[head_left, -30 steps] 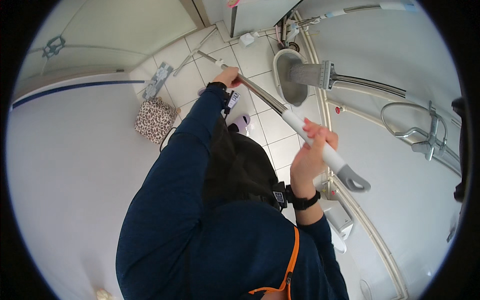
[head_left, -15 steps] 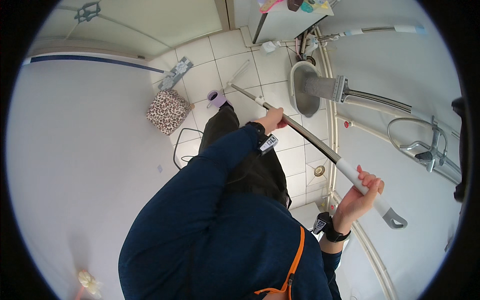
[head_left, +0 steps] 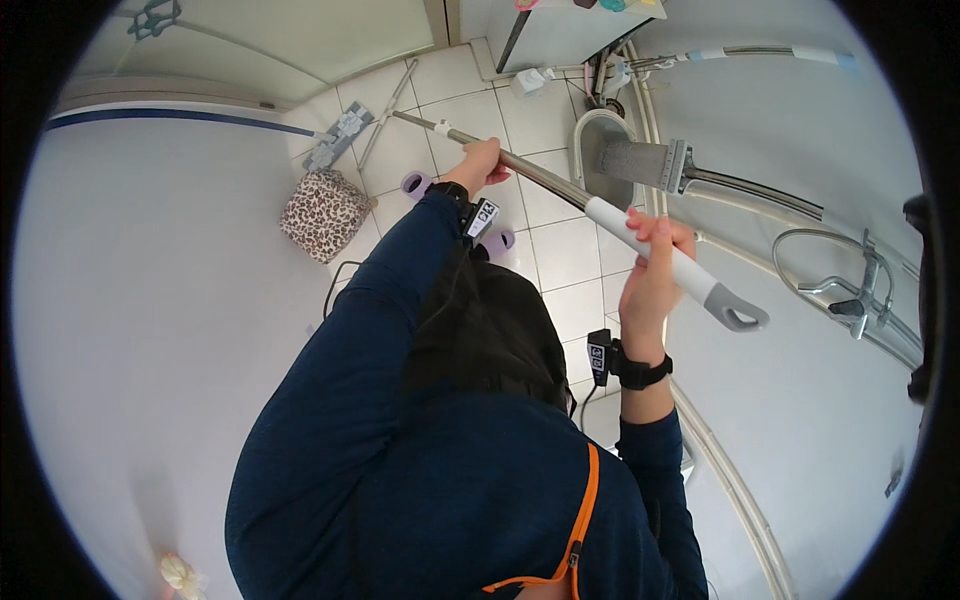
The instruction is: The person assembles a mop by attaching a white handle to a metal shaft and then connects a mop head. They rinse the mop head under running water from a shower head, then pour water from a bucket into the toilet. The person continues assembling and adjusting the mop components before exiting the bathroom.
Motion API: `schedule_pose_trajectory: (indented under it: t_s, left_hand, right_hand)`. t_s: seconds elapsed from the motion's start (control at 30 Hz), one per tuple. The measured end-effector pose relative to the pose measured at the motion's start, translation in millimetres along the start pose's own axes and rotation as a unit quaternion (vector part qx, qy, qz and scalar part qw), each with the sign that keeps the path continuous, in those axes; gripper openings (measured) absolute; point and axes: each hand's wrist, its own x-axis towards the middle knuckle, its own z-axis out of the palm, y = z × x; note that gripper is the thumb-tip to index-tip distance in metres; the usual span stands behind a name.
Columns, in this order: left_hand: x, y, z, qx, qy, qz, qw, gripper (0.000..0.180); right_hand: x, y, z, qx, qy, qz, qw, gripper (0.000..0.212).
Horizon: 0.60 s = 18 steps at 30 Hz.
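Note:
A long-handled floor squeegee [head_left: 545,178] slants across in front of me, with a metal pole, a white grip and a grey loop at its top end. Its thin pale blade [head_left: 372,140] lies against the tiled floor at the far left. My left hand [head_left: 480,165] is wrapped round the metal pole about halfway along. On the white grip, below the grey loop, my right hand [head_left: 655,270] is closed with the thumb pointing upward. Both wrists wear dark bands with small marked boxes.
Beside the blade, a flat grey mop [head_left: 340,135] with a blue pole leans along the left wall. A leopard-print stool [head_left: 325,215] stands near it. Purple slippers [head_left: 415,184] are on my feet. To the right are a grey bucket [head_left: 590,150], another flat mop [head_left: 640,165] and wall pipes [head_left: 740,245].
The squeegee's blade has swung away and to the left, toward the grey mop. Both hands have moved up and left with the pole. My feet have shifted, showing two slippers.

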Motion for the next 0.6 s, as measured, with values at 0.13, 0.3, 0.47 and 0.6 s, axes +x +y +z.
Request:
schedule_pose_trajectory:
  t_s: [0.13, 0.3, 0.47, 0.6]
  left_hand:
    - [-13, -23, 49, 0.010, -0.070, -0.032, 0.997, 0.035]
    - [-58, -58, 134, -0.085, -0.163, -0.081, 0.980, 0.030]
    - [-89, -68, 167, -0.110, -0.201, -0.099, 0.968, 0.028]
    - [-116, -71, 153, -0.101, -0.238, -0.106, 0.960, 0.026]
  right_hand:
    - [-3, -41, -40, -0.050, 0.013, -0.021, 0.998, 0.014]
    - [1, -114, -85, -0.128, 0.027, -0.023, 0.991, 0.017]
    - [2, -145, -96, -0.144, 0.020, -0.038, 0.989, 0.017]
    - [-22, -159, -106, -0.123, 0.032, -0.053, 0.990, 0.018]
